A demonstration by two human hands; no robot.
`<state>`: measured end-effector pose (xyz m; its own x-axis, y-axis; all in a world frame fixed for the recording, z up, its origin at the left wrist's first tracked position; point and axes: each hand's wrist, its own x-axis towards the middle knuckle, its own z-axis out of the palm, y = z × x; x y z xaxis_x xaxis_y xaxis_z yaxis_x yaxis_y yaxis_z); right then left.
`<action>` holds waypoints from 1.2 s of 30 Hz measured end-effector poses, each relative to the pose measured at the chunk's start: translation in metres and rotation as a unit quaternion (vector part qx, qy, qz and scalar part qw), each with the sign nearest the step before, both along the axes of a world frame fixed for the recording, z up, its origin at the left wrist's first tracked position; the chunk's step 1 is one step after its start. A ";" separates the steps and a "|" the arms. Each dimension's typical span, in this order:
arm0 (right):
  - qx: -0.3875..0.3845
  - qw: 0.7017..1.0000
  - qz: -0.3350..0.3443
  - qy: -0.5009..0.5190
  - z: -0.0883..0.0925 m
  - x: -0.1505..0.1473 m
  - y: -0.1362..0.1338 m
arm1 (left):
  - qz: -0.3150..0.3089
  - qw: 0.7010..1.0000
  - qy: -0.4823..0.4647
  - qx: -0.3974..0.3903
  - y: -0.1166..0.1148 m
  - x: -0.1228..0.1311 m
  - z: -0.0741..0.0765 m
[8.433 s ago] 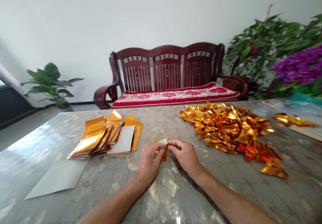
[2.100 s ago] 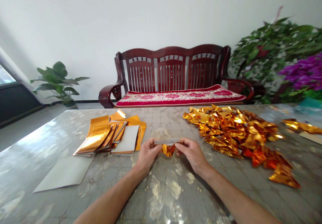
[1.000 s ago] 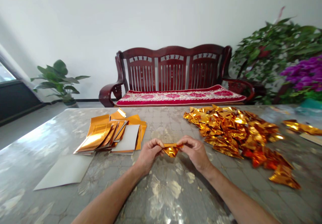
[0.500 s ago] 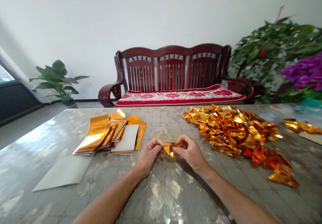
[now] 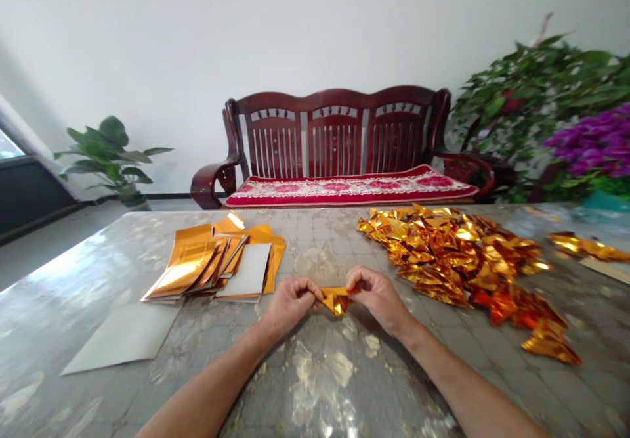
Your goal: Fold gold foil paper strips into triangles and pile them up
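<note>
Gold foil paper, folded into a small creased piece (image 5: 336, 301), is seen from the head camera pinched just above the mottled table top (image 5: 315, 385), between the left hand (image 5: 291, 303) and the right hand (image 5: 378, 298), both closed on it. A stack of foil sheets (image 5: 207, 267) lies beyond the left hand; a heap of folded foil pieces (image 5: 443, 254) lies near the right. The slick foil could slip if the pinch were loosened, the crease could spring open, and thin foil could tear under too hard a pull.
</note>
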<state>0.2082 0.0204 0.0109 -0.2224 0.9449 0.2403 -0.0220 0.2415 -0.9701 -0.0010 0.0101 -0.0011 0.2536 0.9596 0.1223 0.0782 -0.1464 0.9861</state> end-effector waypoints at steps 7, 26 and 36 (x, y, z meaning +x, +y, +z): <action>-0.036 0.999 0.016 0.011 -0.005 0.000 0.001 | -0.003 0.998 0.056 0.026 0.000 -0.002 -0.001; 0.107 0.970 0.090 -0.200 -0.007 0.012 0.008 | 0.092 0.968 0.209 0.102 0.000 0.000 -0.004; 0.052 0.968 0.083 -0.230 -0.001 0.012 0.005 | 0.091 0.958 0.241 0.124 -0.003 -0.001 -0.004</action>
